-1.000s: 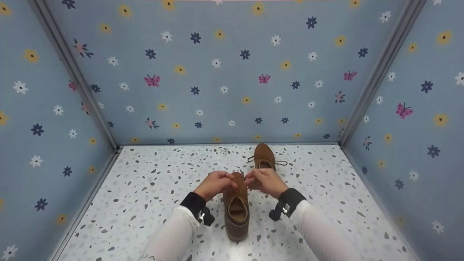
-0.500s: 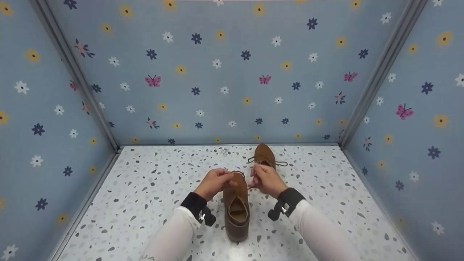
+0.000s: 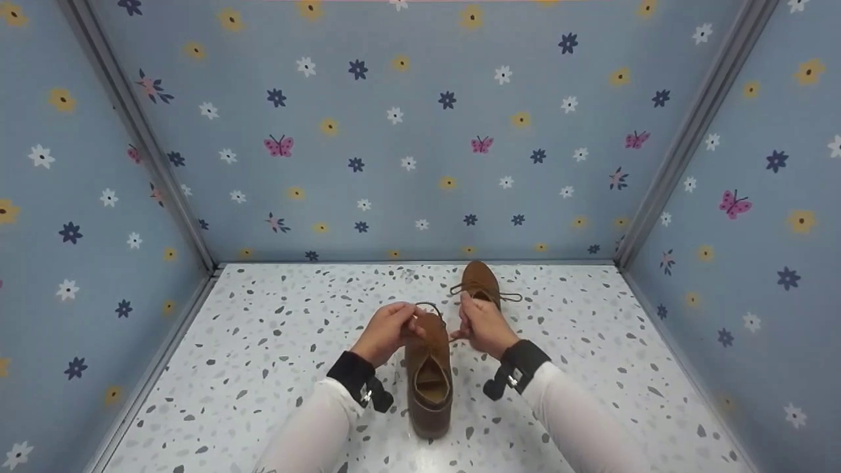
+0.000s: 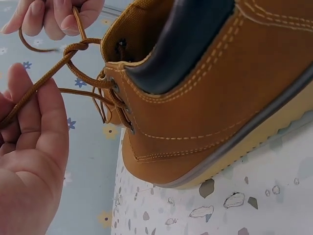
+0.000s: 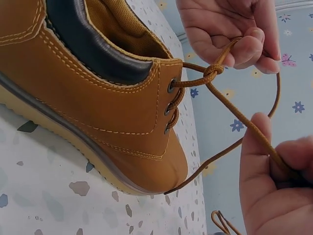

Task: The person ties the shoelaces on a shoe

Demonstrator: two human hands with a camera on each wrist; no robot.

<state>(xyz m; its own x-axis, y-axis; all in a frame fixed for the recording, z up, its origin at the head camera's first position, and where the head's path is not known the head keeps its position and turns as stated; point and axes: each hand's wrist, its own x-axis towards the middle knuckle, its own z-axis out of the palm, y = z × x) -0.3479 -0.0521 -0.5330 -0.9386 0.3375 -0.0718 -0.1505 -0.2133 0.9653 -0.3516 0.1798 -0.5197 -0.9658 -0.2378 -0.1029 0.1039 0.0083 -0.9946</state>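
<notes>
A tan lace-up boot (image 3: 430,401) with a dark padded collar stands on the floor, toe pointing away. Its brown lace (image 5: 239,116) crosses in a small knot (image 5: 213,71) just off the top eyelets. My left hand (image 3: 387,332), left of the toe, pinches one strand by the knot; this strand runs on past the fingers and its loose end hangs near the toe. On the other side, my right hand (image 3: 483,326) grips the other strand, drawn taut from the knot. The right hand's fingers (image 4: 63,17) appear at the top of the left wrist view.
A second brown shoe (image 3: 478,279), its lace tied in a bow, stands ahead and to the right, partly behind my right hand. Blue flowered panels (image 3: 420,131) enclose the speckled white floor (image 3: 295,394) on three sides.
My right hand has drawn back and up a little from the boot with its strand. My left hand has risen slightly, and a lace arc now stands out above the toe.
</notes>
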